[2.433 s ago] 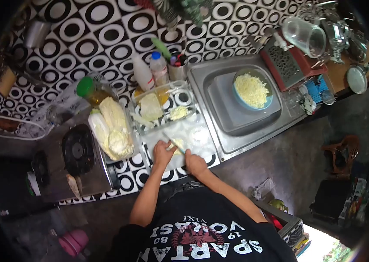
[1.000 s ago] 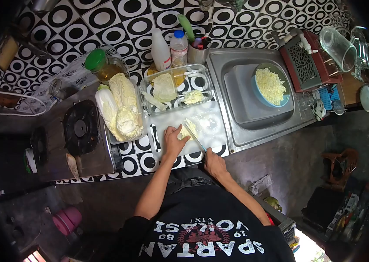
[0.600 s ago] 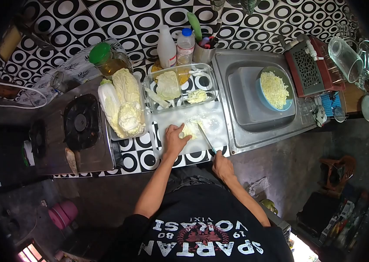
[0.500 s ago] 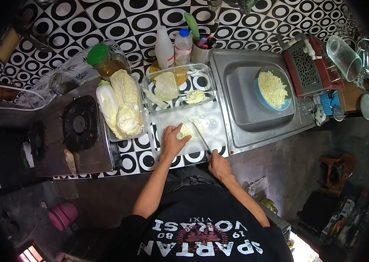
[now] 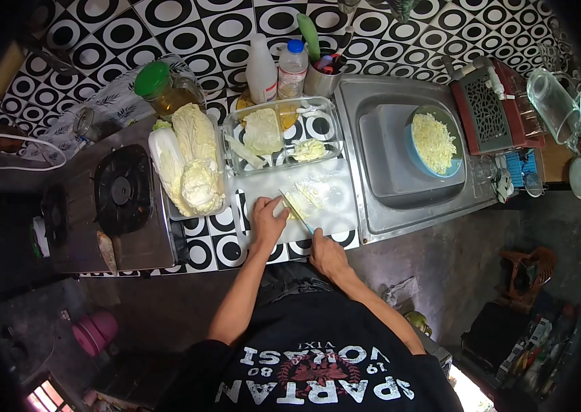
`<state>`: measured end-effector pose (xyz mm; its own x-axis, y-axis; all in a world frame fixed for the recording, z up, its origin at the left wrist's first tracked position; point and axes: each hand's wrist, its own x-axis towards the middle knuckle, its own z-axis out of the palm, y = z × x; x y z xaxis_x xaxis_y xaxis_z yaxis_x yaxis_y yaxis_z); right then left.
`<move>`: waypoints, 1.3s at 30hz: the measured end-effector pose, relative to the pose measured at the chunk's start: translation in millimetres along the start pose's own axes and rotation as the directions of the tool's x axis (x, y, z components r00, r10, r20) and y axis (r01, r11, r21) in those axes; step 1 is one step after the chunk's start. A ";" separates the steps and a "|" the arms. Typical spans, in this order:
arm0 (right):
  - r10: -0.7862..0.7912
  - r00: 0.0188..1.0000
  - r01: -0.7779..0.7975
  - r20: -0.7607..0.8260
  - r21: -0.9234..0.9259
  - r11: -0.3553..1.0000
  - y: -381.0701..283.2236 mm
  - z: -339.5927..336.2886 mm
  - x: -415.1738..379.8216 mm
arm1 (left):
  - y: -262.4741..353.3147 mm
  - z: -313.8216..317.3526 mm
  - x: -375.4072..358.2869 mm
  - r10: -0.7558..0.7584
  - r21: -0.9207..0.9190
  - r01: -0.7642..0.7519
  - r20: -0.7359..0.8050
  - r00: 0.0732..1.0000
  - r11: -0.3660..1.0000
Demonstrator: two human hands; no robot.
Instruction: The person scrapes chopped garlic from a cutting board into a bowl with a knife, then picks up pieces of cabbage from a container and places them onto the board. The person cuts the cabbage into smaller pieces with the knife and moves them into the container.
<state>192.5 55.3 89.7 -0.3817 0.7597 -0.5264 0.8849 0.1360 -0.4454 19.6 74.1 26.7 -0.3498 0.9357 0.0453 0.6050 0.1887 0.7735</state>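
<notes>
Tiled counter: lying beneath everything I'm watching from afar.
Right hand: wrapping round the handle of a knife, whose blade is slanting forward and left.
Left hand: staying apart from the right, bending its fingers beside a pale leaf, presumably steadying it; I'm not managing to see whether they're pinching.
Cutting board: lying under knife and leaf, carrying loose strips.
Clear container: sitting just behind, its compartments probably separating leaf pieces.
Cabbage heads: resting at the left, seemingly within easy reach.
Blue bowl: holding chopped pieces in the sink, apparently clear of the blade.
White bottle: standing farthest back.
</notes>
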 end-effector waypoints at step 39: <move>0.036 0.994 -0.027 -0.105 0.083 0.996 13.2 12.9 1.7 | -1.7 -8.0 11.4 0.023 -0.005 -0.023 0.116 0.993 1.000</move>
<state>200.1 50.2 73.6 -0.3197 0.8267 -0.4629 0.8696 0.0620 -0.4899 8.9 82.1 30.9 -0.2503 0.9681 -0.0105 0.6089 0.1658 0.7757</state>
